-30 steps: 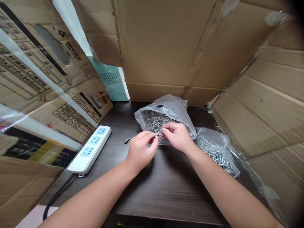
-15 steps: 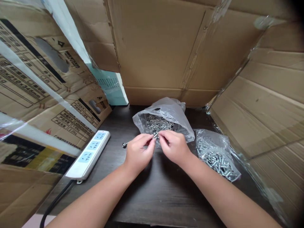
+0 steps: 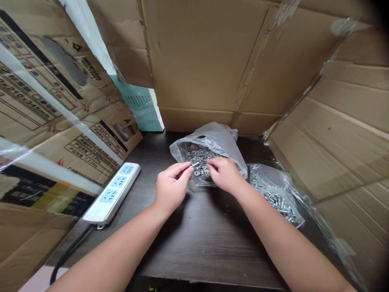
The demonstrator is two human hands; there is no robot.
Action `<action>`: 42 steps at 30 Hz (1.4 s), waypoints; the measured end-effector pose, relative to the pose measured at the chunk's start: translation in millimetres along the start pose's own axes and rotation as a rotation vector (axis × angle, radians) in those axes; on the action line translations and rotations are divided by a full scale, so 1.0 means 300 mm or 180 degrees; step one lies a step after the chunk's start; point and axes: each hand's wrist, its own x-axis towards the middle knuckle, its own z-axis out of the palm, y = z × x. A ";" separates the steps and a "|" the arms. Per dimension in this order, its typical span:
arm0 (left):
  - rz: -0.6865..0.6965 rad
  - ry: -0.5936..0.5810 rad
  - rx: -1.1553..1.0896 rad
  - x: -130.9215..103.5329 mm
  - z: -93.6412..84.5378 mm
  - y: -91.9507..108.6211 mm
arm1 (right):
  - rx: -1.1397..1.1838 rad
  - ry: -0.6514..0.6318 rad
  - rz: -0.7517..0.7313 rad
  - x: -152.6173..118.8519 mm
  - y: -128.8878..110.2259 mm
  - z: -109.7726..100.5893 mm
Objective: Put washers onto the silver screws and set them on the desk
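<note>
My left hand (image 3: 172, 181) is closed, thumb and forefinger pinching a bolt (image 3: 196, 164) whose shank points to the right. My right hand (image 3: 225, 173) has its fingertips pressed together at the washers; whatever they hold, if anything, is hidden. Before both hands lies a clear plastic bag (image 3: 217, 140), its mouth facing me. Inside it are many small ring-shaped washers (image 3: 197, 173), some spilling to the bag's front lip.
A second clear bag (image 3: 275, 176) with many bolts (image 3: 281, 205) lies right, partly behind my right forearm. On the left is a white power strip (image 3: 112, 194) with a black cable (image 3: 71, 249). Cardboard walls (image 3: 206, 56) enclose the dark table (image 3: 188, 247).
My hands have come apart, the right one shifting right and up toward the washers. My left hand moved slightly left with the bolt and now hides the piece that lay beside it.
</note>
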 end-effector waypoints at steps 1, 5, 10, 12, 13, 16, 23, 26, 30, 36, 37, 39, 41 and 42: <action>0.0077 -0.0003 0.0063 -0.002 0.002 -0.006 | -0.0117 -0.0186 -0.0007 0.013 0.003 0.009; 0.0295 -0.0089 0.0145 -0.009 0.009 -0.024 | -0.0296 -0.0594 0.0102 0.046 -0.008 0.062; 0.0392 -0.0207 0.0093 -0.016 0.014 -0.026 | -0.0490 -0.0826 0.0449 0.054 -0.026 0.094; 0.0406 -0.0194 0.0126 -0.018 0.015 -0.026 | -0.0536 -0.0867 0.0555 0.053 -0.029 0.098; 0.0424 -0.0193 0.0141 -0.019 0.014 -0.026 | -0.0551 -0.0884 0.0606 0.054 -0.030 0.100; 0.0492 -0.0199 0.0154 -0.021 0.014 -0.025 | -0.0565 -0.0899 0.0744 0.055 -0.032 0.112; 0.0500 -0.0223 0.0187 -0.017 0.012 -0.022 | -0.0192 -0.0547 0.0577 0.039 -0.030 0.087; 0.0463 -0.0335 0.0155 -0.018 0.011 -0.015 | 0.0201 -0.0262 0.0507 -0.012 0.002 0.034; 0.0074 -0.0814 -0.0148 -0.032 0.014 -0.001 | 0.2627 0.0196 0.0936 -0.146 0.073 -0.018; -0.0716 -0.1551 -0.0521 -0.083 0.035 0.017 | 0.4483 -0.0051 0.1291 -0.295 0.110 0.012; -0.0726 -0.1644 -0.0584 -0.091 0.038 0.019 | 0.4641 -0.0142 0.1353 -0.300 0.106 0.025; -0.0680 -0.1801 -0.0637 -0.102 0.041 0.020 | 0.4923 -0.0323 0.1486 -0.299 0.098 0.047; -0.0607 -0.1896 -0.0586 -0.106 0.042 0.019 | 0.5173 -0.0462 0.1566 -0.293 0.095 0.060; -0.0571 -0.1913 -0.0531 -0.105 0.042 0.017 | 0.5277 -0.0490 0.1567 -0.291 0.096 0.062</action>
